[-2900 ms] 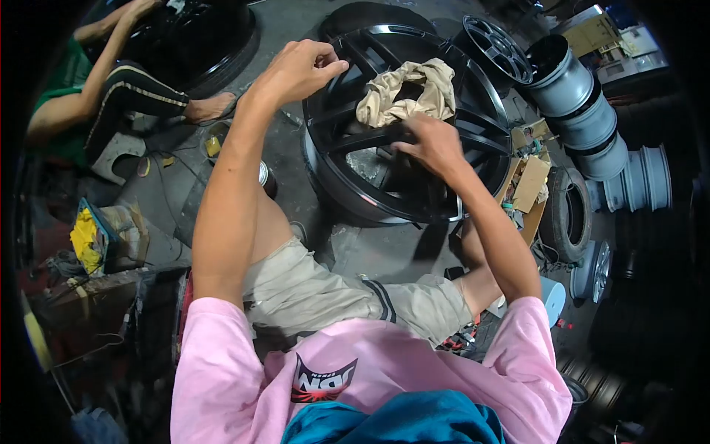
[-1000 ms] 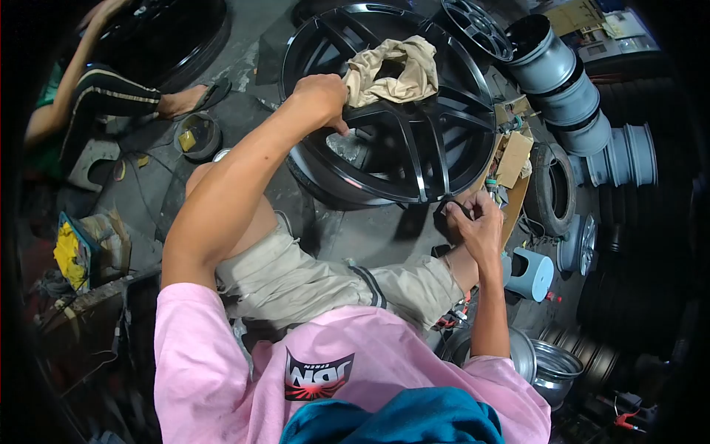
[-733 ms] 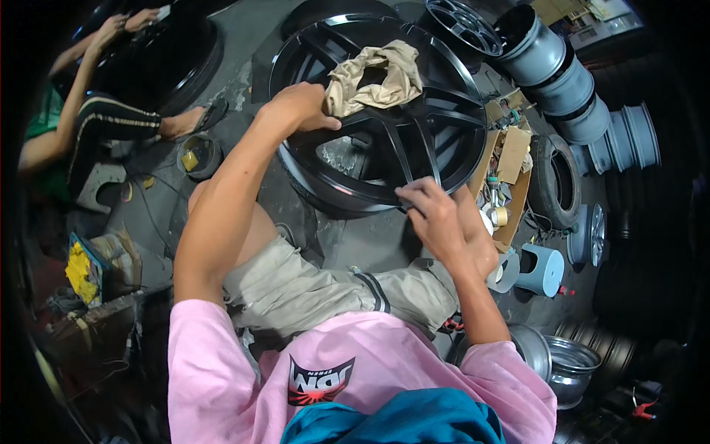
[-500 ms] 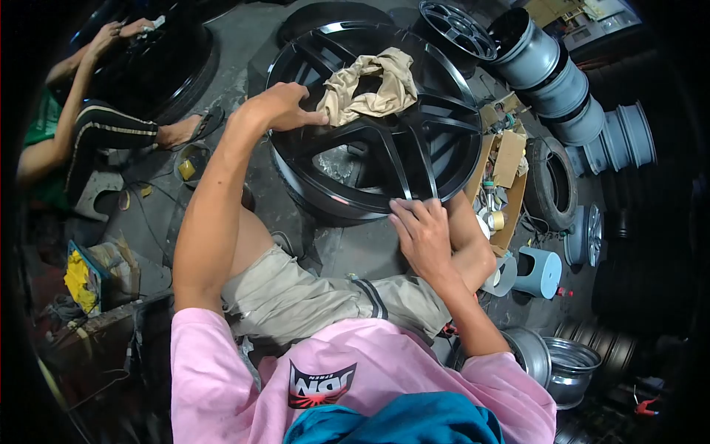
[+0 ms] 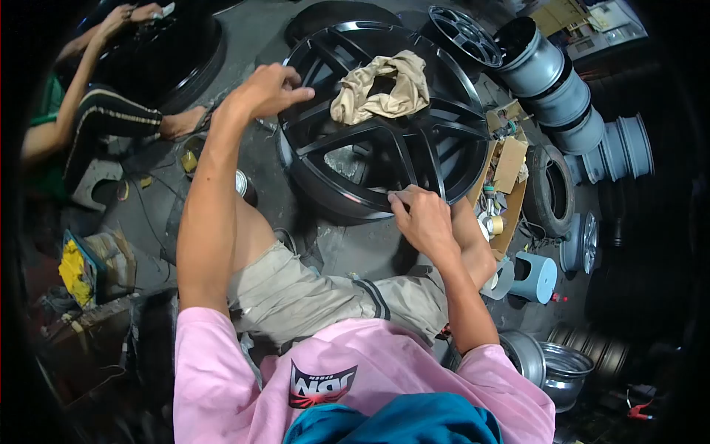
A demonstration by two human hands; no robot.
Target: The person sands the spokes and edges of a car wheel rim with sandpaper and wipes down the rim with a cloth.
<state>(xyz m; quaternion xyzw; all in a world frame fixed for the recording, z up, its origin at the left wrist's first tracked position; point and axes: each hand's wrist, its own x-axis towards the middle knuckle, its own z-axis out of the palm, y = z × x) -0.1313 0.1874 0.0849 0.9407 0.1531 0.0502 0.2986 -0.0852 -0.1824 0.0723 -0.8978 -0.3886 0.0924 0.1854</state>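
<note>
one black wheel (image 5: 403, 155), left edge just beside left grip (image 5: 272, 90), loosely spread; near edge at right grip (image 5: 425, 218), curled, cannot tell if pinching anything; beige cloth (image 5: 413, 75) on wheel's middle, apart from both.

Cloth (image 5: 355, 96), right of left grip (image 5: 268, 89), hides part of wheel (image 5: 396, 127) middle. Right grip (image 5: 425, 218) palm faces away; can't tell if it pinches anything. Tin (image 5: 242, 183) below left grip: half behind forearm (image 5: 211, 170). Tyre (image 5: 318, 16) beyond both grips: partly covered by wheel. Co-worker (image 5: 111, 111) left of left grip: cut off by edge; white bit (image 5: 168, 9) held, too small to tell.
</note>
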